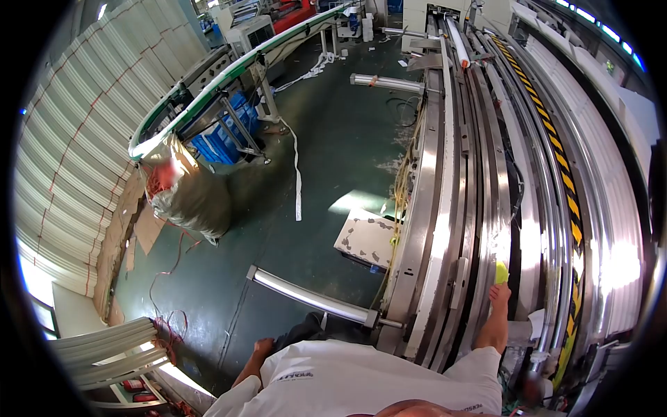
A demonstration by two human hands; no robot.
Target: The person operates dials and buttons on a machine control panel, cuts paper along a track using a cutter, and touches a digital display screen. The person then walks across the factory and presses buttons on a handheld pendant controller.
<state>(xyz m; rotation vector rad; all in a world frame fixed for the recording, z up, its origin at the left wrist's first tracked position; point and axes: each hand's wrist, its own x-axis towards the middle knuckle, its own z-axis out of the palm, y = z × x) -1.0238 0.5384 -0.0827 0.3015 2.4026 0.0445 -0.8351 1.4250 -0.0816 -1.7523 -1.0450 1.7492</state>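
Note:
My right hand (499, 295) is closed on a small yellow-green piece (501, 272) over the shiny metal rail (495, 208) of the long machine at the right. The piece's lower end is hidden by the fingers. My left hand (264, 346) hangs low beside the dark trousers, left of the white shirt, small in view; whether its fingers hold anything cannot be made out. A silver cylinder (313, 294) juts out from the machine in front of the body.
A box with peeling patches (366, 236) stands on the floor against the machine. A stuffed sack (196, 201), blue crates (226, 132) and a curved conveyor (229, 73) are at the left. Stacked white profiles (76, 132) line the left side. Another cylinder (387, 84) sticks out farther ahead.

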